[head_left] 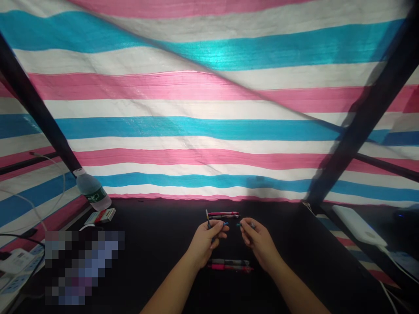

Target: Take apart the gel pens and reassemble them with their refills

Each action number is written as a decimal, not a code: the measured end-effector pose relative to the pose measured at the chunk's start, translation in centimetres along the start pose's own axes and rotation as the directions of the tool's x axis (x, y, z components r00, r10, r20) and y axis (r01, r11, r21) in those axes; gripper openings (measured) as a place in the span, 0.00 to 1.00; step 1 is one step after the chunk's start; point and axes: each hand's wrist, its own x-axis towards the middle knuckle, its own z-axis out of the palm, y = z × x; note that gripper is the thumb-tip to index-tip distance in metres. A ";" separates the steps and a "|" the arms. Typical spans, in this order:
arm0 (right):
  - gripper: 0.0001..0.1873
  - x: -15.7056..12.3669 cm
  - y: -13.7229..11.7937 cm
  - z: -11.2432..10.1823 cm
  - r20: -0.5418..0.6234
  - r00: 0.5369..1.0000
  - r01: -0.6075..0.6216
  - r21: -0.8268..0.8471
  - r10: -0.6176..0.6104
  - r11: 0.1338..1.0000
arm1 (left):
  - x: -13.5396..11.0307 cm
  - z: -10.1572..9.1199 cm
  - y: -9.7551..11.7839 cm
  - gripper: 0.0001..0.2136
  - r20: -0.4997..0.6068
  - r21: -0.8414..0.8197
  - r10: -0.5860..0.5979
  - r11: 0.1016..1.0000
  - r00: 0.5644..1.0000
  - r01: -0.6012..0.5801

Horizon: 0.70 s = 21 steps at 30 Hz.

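Observation:
My left hand [207, 239] is closed around a thin pen refill [207, 216] that sticks up past the thumb. A small blue pen part [225, 224] pokes out between the thumb and forefinger of that hand. Across a narrow gap, my right hand [257, 239] pinches a small teal pen part [238, 224]; its exact kind is too small to make out. Beyond the hands lie a red pen [224, 213] and a dark pen [225, 216], side by side. Nearer to me, a grey-black pen [229, 262] rests beside another red pen [231, 267].
On the black table [157, 261], a water bottle [93, 192] leans at the back left beside a small box [103, 216]. A blurred patch covers the left front. Power strip [19, 274] and cables are far left; a white device [358, 224] with a cable is right.

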 end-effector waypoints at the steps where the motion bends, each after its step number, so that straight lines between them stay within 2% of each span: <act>1: 0.20 -0.1 0.0 0.1 -0.014 1.000 0.019 -0.038 -0.020 0.999 | 0.0 0.0 -0.1 0.20 0.002 0.026 0.002 1.000 1.000 -0.003; 6: 0.20 -0.4 0.0 0.3 -0.021 0.997 0.073 -0.163 -0.078 0.984 | 0.0 0.0 -0.3 0.20 0.025 0.099 0.017 0.995 1.000 -0.020; 21: 0.21 -0.4 -0.1 0.4 0.054 0.988 0.153 -0.243 -0.144 0.958 | 0.0 0.2 -0.6 0.20 0.039 0.190 0.037 0.981 0.999 -0.044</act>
